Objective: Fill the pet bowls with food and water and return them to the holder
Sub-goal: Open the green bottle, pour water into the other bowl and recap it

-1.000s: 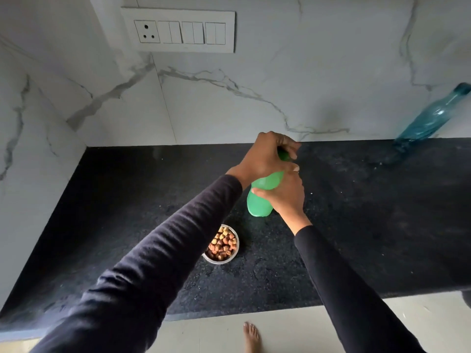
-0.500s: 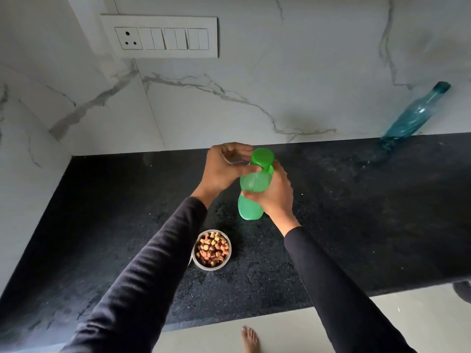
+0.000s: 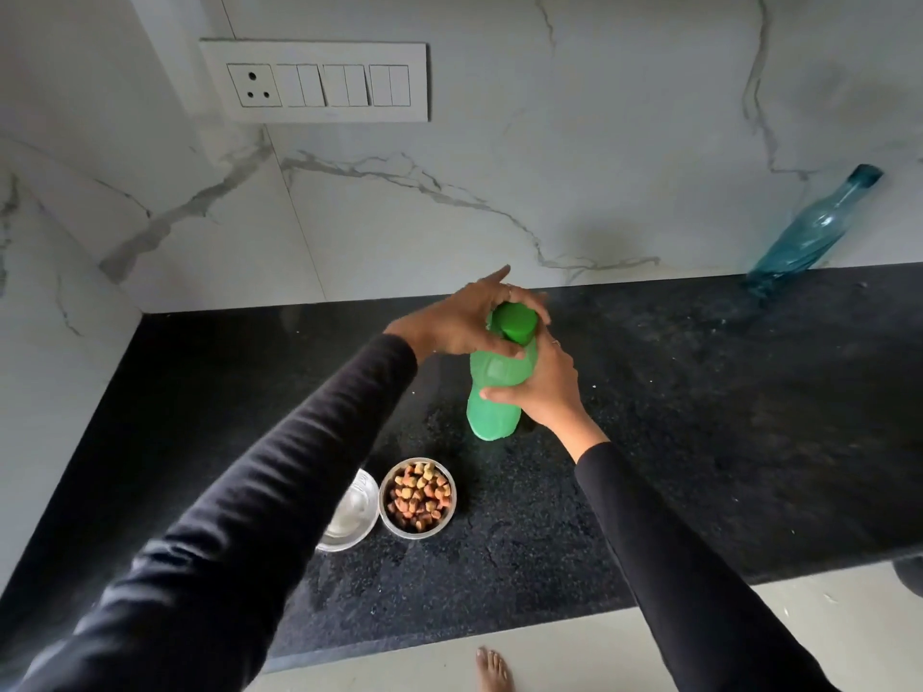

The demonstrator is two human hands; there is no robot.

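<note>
- A translucent green plastic bottle stood upright on the black speckled stone countertop, its long axis vertical and its dark green screw cap at the top.
- The right hand was wrapped round the middle of the bottle, thumb in front and fingers curled behind, steadying it.
- The left hand reached in from the left at cap height; the thumb and fingers appeared to pinch the cap's sides while one finger stuck out straight towards the wall. Whether the cap was being loosened or tightened could not be told.
- The cap lay directly between the two hands, above the right and just beside the left, so any twist would likely turn about the bottle's vertical axis.
- Nearer the person, well short of the bottle, sat a round steel bowl of mixed brown and orange kibble.
- Touching it on the left was a second round steel bowl, half hidden by the left sleeve; it looked shiny inside, but whether it held water was unclear.
- The bowl holder was not in view.
- A teal glass-like bottle stood against the marble wall, far right.
</note>
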